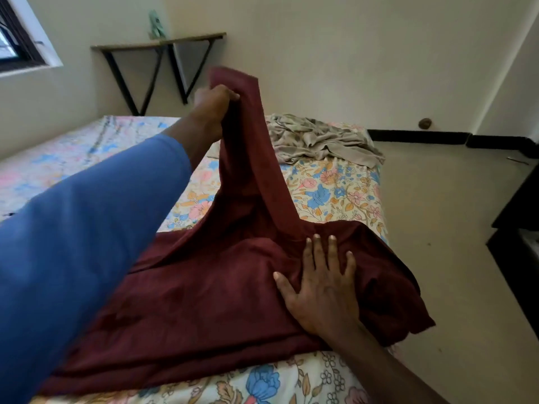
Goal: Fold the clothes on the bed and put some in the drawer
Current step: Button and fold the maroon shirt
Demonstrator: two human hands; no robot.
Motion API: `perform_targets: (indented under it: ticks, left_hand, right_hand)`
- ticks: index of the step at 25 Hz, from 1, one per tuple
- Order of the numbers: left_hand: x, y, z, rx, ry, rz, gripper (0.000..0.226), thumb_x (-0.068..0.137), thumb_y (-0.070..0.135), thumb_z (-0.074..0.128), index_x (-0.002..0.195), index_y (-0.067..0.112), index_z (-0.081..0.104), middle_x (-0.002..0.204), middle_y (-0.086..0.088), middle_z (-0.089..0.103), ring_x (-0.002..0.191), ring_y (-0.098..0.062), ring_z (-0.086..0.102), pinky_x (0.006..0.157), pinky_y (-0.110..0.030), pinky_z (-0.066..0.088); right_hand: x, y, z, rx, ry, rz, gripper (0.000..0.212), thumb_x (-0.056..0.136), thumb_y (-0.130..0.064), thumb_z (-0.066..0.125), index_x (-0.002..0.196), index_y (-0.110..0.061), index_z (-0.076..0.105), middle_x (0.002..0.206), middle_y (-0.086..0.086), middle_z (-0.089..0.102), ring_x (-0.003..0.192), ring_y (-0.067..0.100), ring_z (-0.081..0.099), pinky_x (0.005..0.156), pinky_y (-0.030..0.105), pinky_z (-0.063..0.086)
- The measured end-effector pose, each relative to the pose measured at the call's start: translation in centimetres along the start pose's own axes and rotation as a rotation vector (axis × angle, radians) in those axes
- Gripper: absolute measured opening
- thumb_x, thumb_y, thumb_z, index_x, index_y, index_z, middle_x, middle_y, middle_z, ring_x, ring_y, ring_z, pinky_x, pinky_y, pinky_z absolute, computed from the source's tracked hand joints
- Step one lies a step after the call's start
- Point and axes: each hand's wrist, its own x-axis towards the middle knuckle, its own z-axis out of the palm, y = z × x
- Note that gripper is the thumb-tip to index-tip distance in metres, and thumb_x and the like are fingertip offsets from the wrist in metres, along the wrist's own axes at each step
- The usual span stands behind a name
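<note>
A dark maroon garment (pixel 210 293) lies spread over the near part of the bed (pixel 335 193), which has a floral sheet. My left hand (pixel 214 107), in a blue sleeve, grips one end of the garment and holds it lifted high above the bed. My right hand (pixel 320 278) lies flat with spread fingers on the garment near the bed's right edge, pressing it down. A crumpled beige patterned garment (pixel 318 139) sits at the far right corner of the bed.
A wall shelf on black triangular brackets (pixel 157 62) hangs behind the bed. A window (pixel 17 36) is at the upper left. Bare floor (pixel 455 228) runs along the bed's right side, with dark furniture (pixel 519 228) at the right edge.
</note>
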Motion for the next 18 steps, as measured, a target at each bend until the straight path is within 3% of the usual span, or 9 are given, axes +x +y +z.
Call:
perform_targets:
  ticks: [2,4,5,7,9,11,13,15,18]
  left_hand:
    - [-3.7,2.7,-2.6,-0.019,-0.09,-0.014,0.035,0.063,-0.001,0.068,0.097,0.007,0.069,0.087,-0.01,0.071,0.078,-0.026,0.072,0.065,-0.032,0.058]
    - [-8.2,3.7,-6.0,-0.116,-0.241,0.006,0.05,0.063,-0.003,0.06,0.113,0.002,0.066,0.103,-0.015,0.068,0.092,-0.031,0.069,0.079,-0.037,0.059]
    - [-11.6,3.5,-7.5,-0.158,-0.334,0.017,0.054,0.066,-0.004,0.058,0.12,-0.002,0.064,0.109,-0.018,0.067,0.097,-0.032,0.069,0.085,-0.039,0.058]
    - [-18.8,0.5,-10.2,-0.136,-0.434,0.062,0.04,0.074,-0.009,0.061,0.114,-0.006,0.065,0.103,-0.011,0.072,0.091,-0.024,0.07,0.08,-0.035,0.058]
    - [-25.7,-3.5,-12.5,0.12,-0.577,0.192,0.03,0.08,-0.017,0.067,0.098,0.007,0.069,0.087,0.008,0.076,0.082,-0.007,0.072,0.072,-0.025,0.056]
    - [-29.1,-7.8,-14.6,0.51,-0.79,0.28,0.039,0.079,-0.016,0.068,0.092,0.02,0.073,0.09,0.013,0.075,0.085,-0.001,0.071,0.074,-0.031,0.058]
    - [-29.6,-10.1,-16.9,0.949,-0.914,0.35,0.04,0.074,-0.004,0.066,0.085,0.034,0.068,0.095,0.015,0.07,0.089,-0.003,0.068,0.079,-0.04,0.059]
    - [-29.2,-10.2,-18.2,1.061,-0.902,0.307,0.043,0.071,-0.003,0.056,0.082,0.037,0.068,0.096,0.016,0.07,0.089,-0.002,0.067,0.08,-0.036,0.06]
    - [-28.3,-10.9,-17.2,0.657,-0.524,0.088,0.029,0.09,0.0,0.063,0.09,0.026,0.073,0.084,0.006,0.075,0.074,-0.007,0.07,0.07,-0.032,0.056]
  right_hand:
    - [0.1,-0.1,-0.5,0.009,-0.038,0.012,0.103,0.092,-0.083,0.015,0.163,-0.009,0.024,0.171,0.01,0.021,0.16,0.031,0.008,0.125,0.061,0.004]
    - [0.5,0.1,-0.9,0.037,-0.061,0.022,0.104,0.089,-0.084,0.016,0.165,-0.013,0.012,0.173,0.006,0.017,0.16,0.028,0.003,0.126,0.058,0.0]
    - [0.6,0.2,-1.3,0.079,-0.044,0.041,0.104,0.088,-0.083,0.022,0.166,-0.015,0.011,0.171,0.005,0.021,0.16,0.028,0.008,0.125,0.057,0.002]
    - [0.4,-0.3,-2.2,0.178,0.127,0.086,0.096,0.088,-0.074,0.04,0.162,-0.016,0.025,0.158,0.006,0.044,0.15,0.03,0.034,0.121,0.058,0.016]
    - [0.8,-1.2,-3.1,0.273,0.282,0.173,0.066,0.095,-0.056,0.052,0.147,-0.015,0.048,0.136,0.009,0.059,0.13,0.032,0.052,0.109,0.054,0.035]
    - [1.4,-2.1,-4.4,0.611,0.176,0.368,0.041,0.1,-0.051,0.048,0.12,-0.018,0.061,0.117,0.007,0.065,0.116,0.033,0.06,0.099,0.046,0.044]
    - [1.8,-2.8,-5.4,0.937,0.011,0.511,0.048,0.1,-0.058,0.043,0.098,-0.016,0.066,0.1,0.005,0.07,0.101,0.032,0.067,0.093,0.046,0.053]
    - [2.0,-3.0,-5.4,0.989,-0.069,0.502,0.051,0.094,-0.062,0.051,0.091,-0.015,0.069,0.093,0.006,0.073,0.092,0.029,0.07,0.09,0.048,0.057]
    - [1.8,-3.3,-4.9,0.993,-0.09,0.516,0.057,0.073,-0.066,0.07,0.09,-0.011,0.067,0.088,0.003,0.072,0.089,0.023,0.07,0.091,0.045,0.059]
